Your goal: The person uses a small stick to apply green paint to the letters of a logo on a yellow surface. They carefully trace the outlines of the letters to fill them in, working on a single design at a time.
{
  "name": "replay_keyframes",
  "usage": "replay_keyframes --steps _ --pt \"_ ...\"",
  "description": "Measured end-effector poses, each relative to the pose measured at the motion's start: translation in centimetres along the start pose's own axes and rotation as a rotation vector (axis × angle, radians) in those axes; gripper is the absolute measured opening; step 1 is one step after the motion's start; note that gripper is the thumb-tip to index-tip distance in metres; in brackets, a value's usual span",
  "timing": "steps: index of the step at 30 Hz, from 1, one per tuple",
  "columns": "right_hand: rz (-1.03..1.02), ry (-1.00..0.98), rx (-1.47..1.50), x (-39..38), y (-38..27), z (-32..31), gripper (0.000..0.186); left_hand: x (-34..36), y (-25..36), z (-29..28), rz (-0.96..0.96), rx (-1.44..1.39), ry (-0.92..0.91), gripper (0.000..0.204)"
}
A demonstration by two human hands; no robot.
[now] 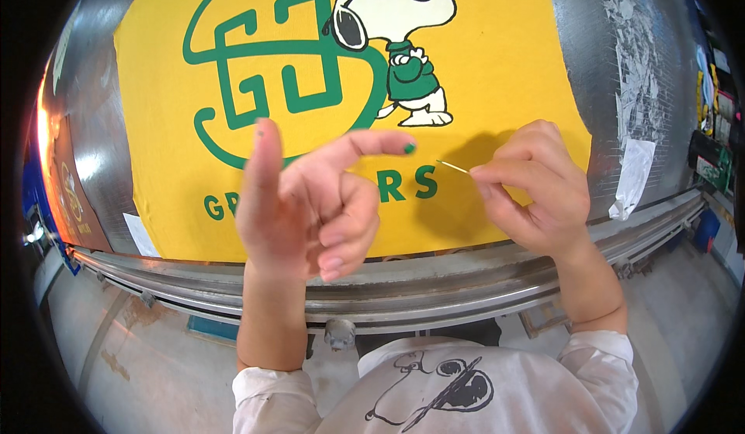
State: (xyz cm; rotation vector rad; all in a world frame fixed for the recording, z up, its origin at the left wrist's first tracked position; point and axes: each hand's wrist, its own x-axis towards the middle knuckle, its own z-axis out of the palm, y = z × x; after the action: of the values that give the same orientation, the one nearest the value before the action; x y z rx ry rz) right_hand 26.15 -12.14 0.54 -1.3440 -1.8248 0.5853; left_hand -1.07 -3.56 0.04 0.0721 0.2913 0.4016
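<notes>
Between the thumb and index finger of my right hand (539,190) is a thin toothpick-like stick (454,167). Its pale shaft points left and ends in a dark green tip. My left hand (310,201) is raised over the sheet, thumb up and index finger stretched toward the stick, the other fingers loosely curled. A dab of green paint (410,148) sits on that index fingertip, apart from the stick. Beneath both hands lies a yellow sheet (497,62) with a green emblem (318,102), a cartoon dog (415,73) in sunglasses and green lettering, partly hidden by my left hand.
The sheet lies on a grey metal table (590,54) with worn white streaks. A metal rail (434,290) runs along its near edge. White paper scraps (635,174) stick near the right corner. A brown printed piece (74,190) lies at far left, beside a bright orange glow.
</notes>
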Motion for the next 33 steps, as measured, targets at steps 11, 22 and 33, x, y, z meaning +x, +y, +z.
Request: replay_keyframes --steps 11,22,33 --pt "-0.039 -0.161 -0.098 -0.3 0.7 0.9 0.026 -0.9 2.0 -1.7 0.297 -0.012 -0.146 0.094" --pt "-0.029 -0.162 -0.118 -0.4 0.9 1.1 0.027 -0.9 2.1 -1.8 0.285 -0.002 -0.139 0.096" --pt "-0.026 -0.172 -0.121 -0.3 0.8 0.9 0.025 -0.8 2.0 -1.5 0.284 0.027 -0.134 0.095"
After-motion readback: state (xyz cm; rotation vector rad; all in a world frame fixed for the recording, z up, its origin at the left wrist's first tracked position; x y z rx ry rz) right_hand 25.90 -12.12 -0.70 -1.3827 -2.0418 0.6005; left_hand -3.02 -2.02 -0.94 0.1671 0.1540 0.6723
